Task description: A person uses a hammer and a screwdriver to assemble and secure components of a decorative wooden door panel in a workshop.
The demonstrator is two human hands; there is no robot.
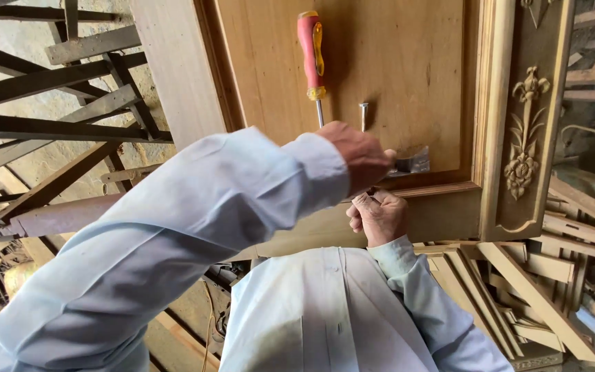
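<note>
With the left hand clamped on a hammer and the right hand fisted just below at the door panel edge, a glancing blow could bruise knuckles.

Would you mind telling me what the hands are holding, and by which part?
The left hand grips a metal-headed tool by its hidden handle end. The right hand is closed below the panel edge; what it holds cannot be told.

L hand grips metal tool on wood panel; R hand fisted below; screwdriver nearby.
</note>
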